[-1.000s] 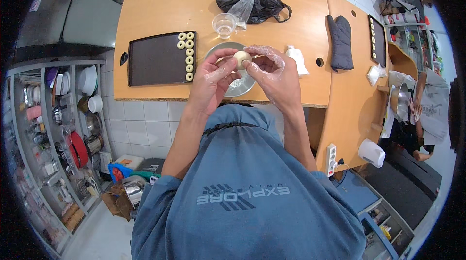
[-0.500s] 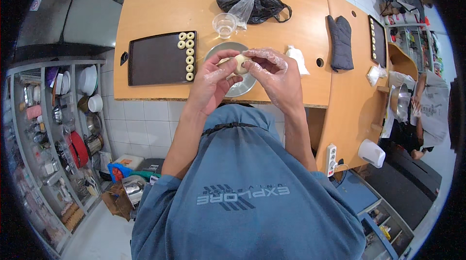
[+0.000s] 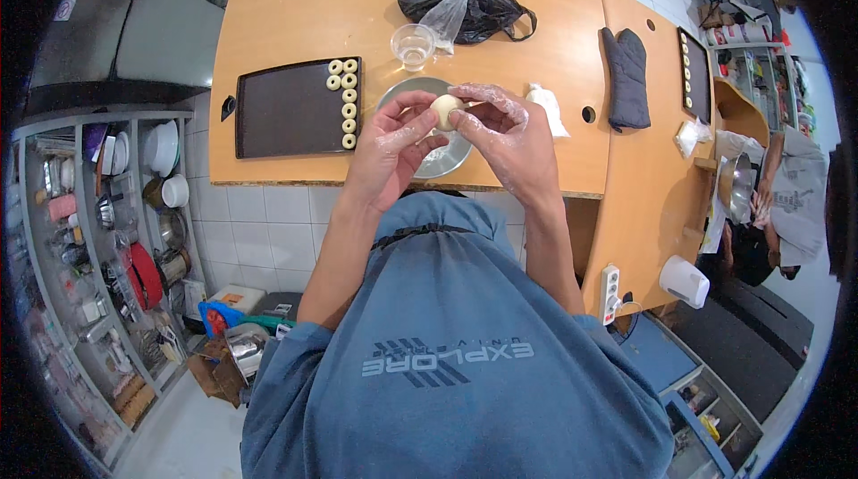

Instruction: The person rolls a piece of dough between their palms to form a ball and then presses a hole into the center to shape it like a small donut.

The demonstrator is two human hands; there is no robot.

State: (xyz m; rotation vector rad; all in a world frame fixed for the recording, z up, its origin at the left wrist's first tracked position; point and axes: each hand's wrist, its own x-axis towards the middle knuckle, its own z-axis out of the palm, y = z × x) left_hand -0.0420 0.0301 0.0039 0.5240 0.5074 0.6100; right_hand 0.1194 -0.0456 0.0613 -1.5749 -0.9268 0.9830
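Note:
Between the fingertips of both hands is a small pale ball of dough [image 3: 446, 111], held up over a round metal bowl [image 3: 450, 157]. My left hand [image 3: 398, 139] grips it from the left with thumb and fingers. From the right, my right hand [image 3: 502, 132], dusted with white flour, pinches it with thumb and forefinger. Part of the bowl is hidden behind my hands. Left of them lies a dark baking tray [image 3: 284, 113], with several dough rings [image 3: 349, 111] along its right side.
A clear plastic cup [image 3: 414, 46] and a black plastic bag [image 3: 487, 19] stand beyond the bowl. To the right are a white bag [image 3: 547, 110], a dark oven mitt [image 3: 627, 77], a second tray [image 3: 696, 77] and a power strip [image 3: 610, 291]. Another person [image 3: 786, 202] handles a metal bowl at far right.
The dough has turned in my fingers and now shows a smoother, rounder face, slightly further right. At far right, the other person's hands and body have shifted.

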